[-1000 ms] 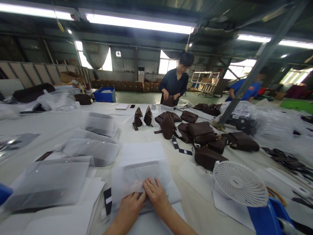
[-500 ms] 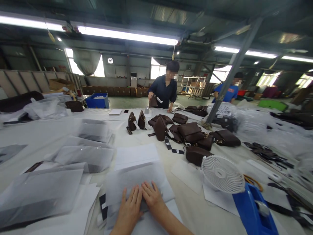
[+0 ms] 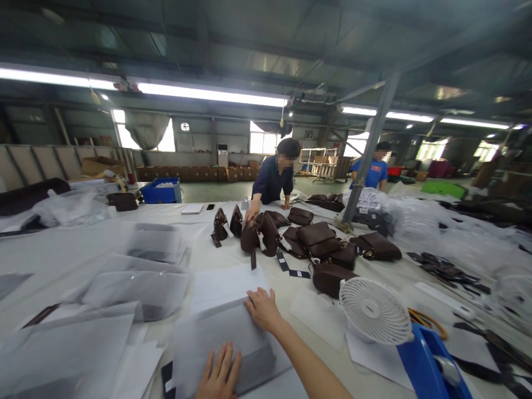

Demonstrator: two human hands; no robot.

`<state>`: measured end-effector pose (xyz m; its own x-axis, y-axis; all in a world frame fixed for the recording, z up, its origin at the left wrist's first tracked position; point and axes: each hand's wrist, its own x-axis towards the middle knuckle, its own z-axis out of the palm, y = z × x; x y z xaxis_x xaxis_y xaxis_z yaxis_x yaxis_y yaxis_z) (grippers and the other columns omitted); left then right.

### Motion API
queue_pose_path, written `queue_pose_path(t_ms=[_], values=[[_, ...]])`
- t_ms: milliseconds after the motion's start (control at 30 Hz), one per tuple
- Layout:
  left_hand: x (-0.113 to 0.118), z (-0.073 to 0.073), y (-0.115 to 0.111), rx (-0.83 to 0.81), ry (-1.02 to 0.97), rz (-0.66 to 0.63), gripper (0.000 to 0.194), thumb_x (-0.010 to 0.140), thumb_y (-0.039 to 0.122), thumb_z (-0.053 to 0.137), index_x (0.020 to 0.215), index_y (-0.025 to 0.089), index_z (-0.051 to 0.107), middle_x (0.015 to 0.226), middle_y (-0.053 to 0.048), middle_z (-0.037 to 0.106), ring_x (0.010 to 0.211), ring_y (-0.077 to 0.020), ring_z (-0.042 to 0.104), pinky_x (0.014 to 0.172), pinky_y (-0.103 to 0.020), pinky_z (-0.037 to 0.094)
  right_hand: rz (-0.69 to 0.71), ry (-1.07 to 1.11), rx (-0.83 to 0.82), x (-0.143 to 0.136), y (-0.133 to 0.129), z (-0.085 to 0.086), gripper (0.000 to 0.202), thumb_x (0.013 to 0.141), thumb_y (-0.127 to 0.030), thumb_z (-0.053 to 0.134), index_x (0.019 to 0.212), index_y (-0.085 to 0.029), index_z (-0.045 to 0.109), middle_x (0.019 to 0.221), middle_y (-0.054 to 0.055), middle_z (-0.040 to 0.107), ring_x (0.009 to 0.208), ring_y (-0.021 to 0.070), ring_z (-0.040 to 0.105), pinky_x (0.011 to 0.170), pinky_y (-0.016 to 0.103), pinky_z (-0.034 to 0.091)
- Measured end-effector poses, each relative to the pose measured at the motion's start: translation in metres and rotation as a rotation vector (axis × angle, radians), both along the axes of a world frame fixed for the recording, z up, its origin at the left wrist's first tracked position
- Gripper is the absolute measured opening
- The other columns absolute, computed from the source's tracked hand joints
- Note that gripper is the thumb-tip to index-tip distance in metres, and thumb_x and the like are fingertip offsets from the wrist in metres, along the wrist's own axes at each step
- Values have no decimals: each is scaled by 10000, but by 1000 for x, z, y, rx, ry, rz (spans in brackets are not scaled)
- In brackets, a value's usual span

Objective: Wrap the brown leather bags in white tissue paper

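Note:
Before me on the white-covered table lies a translucent plastic bag [image 3: 233,320] with something dark inside its lower part. My left hand [image 3: 219,372] rests flat on its near part, fingers spread. At the bag's upper right edge lies my right hand [image 3: 262,309], fingers also outstretched. White paper sheets [image 3: 222,285] stick out beyond and beneath the bag. A black tag [image 3: 168,380] shows at its left side. To the left, several similar filled translucent bags [image 3: 141,285] overlap one another.
Several dark brown handbags [image 3: 320,241] with tags stand and lie further back. At right are a white fan [image 3: 374,310], a blue tape dispenser [image 3: 434,357] and plastic-wrapped goods [image 3: 432,216]. A co-worker [image 3: 276,172] leans over the far side; a post [image 3: 368,149] rises at right.
My hands have moved apart, the right one forward to the bag's upper edge and the left one nearer me. The co-worker has set a brown handbag down beside the others.

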<state>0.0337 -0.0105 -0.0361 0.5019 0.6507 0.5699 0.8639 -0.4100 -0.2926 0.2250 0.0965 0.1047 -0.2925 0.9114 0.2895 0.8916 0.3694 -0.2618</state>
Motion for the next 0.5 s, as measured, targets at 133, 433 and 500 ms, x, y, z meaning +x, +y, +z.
queue_pose_path(t_ms=[133,433,500], values=[[-11,-10,5,167,42,-65,510,846,452,508,1343,351,460,1273,-21,616,1174,-209,554,861,-364,506,-42,0,-24,1,-2,-5,362,971,-405,309,1092,-247,611,1046,95,665,1014,247,594,1011,591,261],[-10,12,-9,-40,54,-50,489,865,304,466,1350,359,449,1354,-24,547,1227,-225,522,917,-401,492,293,-106,-43,27,-95,-43,523,917,-434,456,1419,-331,347,1516,84,332,1387,305,277,1092,627,144],[-11,17,-17,-170,55,-34,516,857,230,453,1355,364,434,1388,-22,507,1263,-225,487,962,-407,468,295,-115,-136,48,-127,-60,498,896,-466,486,1370,-326,427,1482,90,393,1335,299,378,1071,611,227]])
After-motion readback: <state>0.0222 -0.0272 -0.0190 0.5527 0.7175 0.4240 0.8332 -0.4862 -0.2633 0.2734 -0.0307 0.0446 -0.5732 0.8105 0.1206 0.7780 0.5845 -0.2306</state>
